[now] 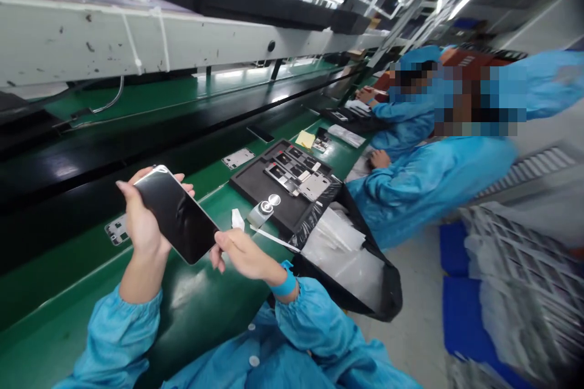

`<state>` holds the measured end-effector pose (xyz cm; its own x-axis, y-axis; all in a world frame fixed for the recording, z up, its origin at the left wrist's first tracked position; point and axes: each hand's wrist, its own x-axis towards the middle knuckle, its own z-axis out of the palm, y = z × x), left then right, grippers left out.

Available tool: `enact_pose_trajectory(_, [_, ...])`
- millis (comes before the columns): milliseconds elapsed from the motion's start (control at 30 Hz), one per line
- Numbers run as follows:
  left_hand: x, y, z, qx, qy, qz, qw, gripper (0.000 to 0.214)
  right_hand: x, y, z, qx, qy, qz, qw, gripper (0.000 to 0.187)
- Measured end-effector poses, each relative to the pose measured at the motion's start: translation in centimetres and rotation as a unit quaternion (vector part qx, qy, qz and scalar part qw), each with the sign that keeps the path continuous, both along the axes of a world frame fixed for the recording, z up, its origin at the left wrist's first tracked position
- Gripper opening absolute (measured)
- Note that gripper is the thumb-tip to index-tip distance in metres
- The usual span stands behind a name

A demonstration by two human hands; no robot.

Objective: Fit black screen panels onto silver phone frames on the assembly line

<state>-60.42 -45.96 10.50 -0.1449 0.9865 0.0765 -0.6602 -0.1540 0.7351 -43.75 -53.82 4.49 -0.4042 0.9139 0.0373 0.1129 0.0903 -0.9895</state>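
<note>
My left hand (139, 219) grips a black smartphone (177, 214) by its far end, screen up, above the green bench (196, 310). My right hand (241, 252) pinches the phone's near corner with thumb and fingers closed on its edge. A blue wrist strap sits on my right wrist. Both arms wear blue smock sleeves.
A black tray (274, 194) with metal phone frames lies just right of my hands, a white cloth (237, 219) and tweezers beside it. A black bag (365, 279) of clear film hangs off the bench edge. Two co-workers in blue smocks (424, 182) work further along. White crates stand at right.
</note>
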Motion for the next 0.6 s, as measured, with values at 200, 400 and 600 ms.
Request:
enact_pose_trajectory(200, [0.5, -0.6, -0.4, -0.011, -0.017, -0.061, 0.998, 0.058, 0.7, 0.3, -0.5, -0.022, 0.037, -0.019, 0.999, 0.072])
enact_pose_trajectory(400, [0.6, -0.9, -0.7, 0.001, -0.029, -0.035, 0.999, 0.050, -0.9, -0.1, -1.7, -0.022, 0.065, -0.036, 0.997, 0.078])
enact_pose_trajectory(600, [0.4, -0.8, -0.1, 0.000, -0.050, 0.007, 0.999, 0.050, -2.0, 0.6, -0.9, -0.022, 0.036, -0.038, 0.998, 0.081])
